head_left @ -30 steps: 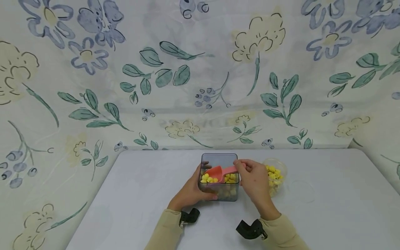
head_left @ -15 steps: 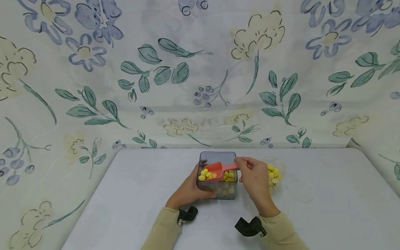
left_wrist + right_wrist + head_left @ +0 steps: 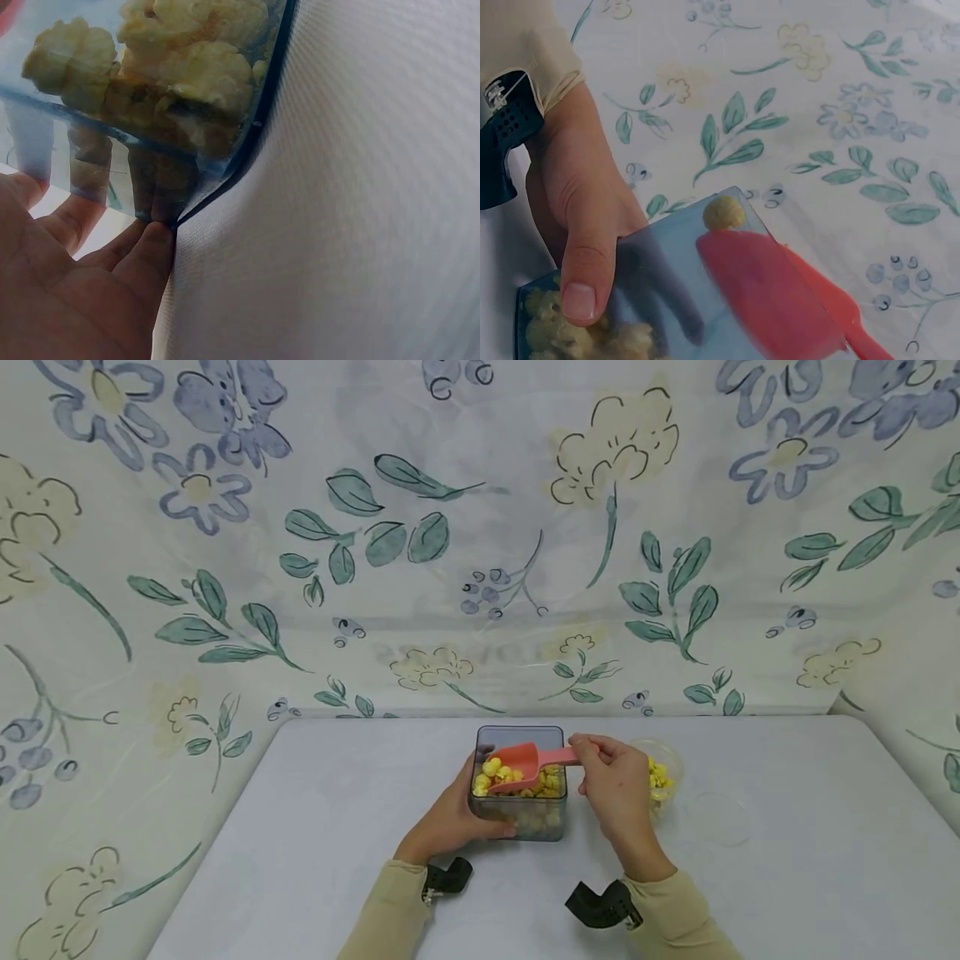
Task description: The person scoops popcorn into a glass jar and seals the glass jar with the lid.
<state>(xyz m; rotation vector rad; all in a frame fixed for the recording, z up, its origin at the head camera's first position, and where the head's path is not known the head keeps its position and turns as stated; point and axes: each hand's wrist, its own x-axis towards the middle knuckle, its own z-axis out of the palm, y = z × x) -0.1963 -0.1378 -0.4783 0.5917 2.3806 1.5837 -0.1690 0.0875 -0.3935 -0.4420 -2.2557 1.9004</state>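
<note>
A clear grey-tinted square container (image 3: 519, 820) holding yellow popcorn (image 3: 551, 782) stands near the table's far side. My left hand (image 3: 448, 817) grips its left side, thumb across the front; in the left wrist view the fingers (image 3: 75, 217) lie against the clear wall. My right hand (image 3: 618, 789) pinches the handle of a pink-red scoop (image 3: 523, 763) at the container's right. The scoop's bowl sits tilted inside the opening, with popcorn at its left lip. In the right wrist view, the scoop (image 3: 772, 296) shows partly through the wall, a popcorn piece (image 3: 724, 213) by its tip.
A round clear tub (image 3: 675, 762) of popcorn stands right behind my right hand, partly hidden by it. A thin clear round lid (image 3: 718, 818) lies on the white table (image 3: 810, 860) farther right. A flower-patterned cloth (image 3: 517, 677) rises behind the table.
The scoop has tipped and shifted slightly right relative to the container; its popcorn now lies loosely toward the container's left side. The left hand keeps its hold. The head view has shifted slightly.
</note>
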